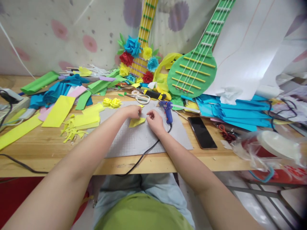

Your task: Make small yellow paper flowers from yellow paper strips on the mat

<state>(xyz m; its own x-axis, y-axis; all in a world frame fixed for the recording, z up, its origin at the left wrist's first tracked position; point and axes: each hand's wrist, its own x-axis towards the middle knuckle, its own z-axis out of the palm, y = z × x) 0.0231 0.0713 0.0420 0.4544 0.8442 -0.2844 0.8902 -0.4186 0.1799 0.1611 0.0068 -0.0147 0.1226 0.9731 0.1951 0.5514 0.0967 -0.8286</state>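
Observation:
Over the grey board [124, 145], my left hand [133, 111] is closed, its fingers curled at a piece of yellow crepe paper [136, 122] just below them. A small yellow bit [141, 106] shows at the far side of these fingers. My right hand [154, 121] is close by on the right, its fingertips drawn together; whatever they may hold is too small to make out. Right of it, a blue glue gun [168, 111] rests on the board with its cable running toward me. Yellow paper flowers [112, 102] and white-handled scissors [142, 98] lie beyond my left hand.
Yellow paper strips [59, 111] and green and blue crepe paper cover the left side. A phone [202, 132] lies at right, near blue paper [235, 110] and a plastic-wrapped roll [275, 144]. Behind stand a green paper instrument [193, 75] and a yellow one [144, 30] with flowers.

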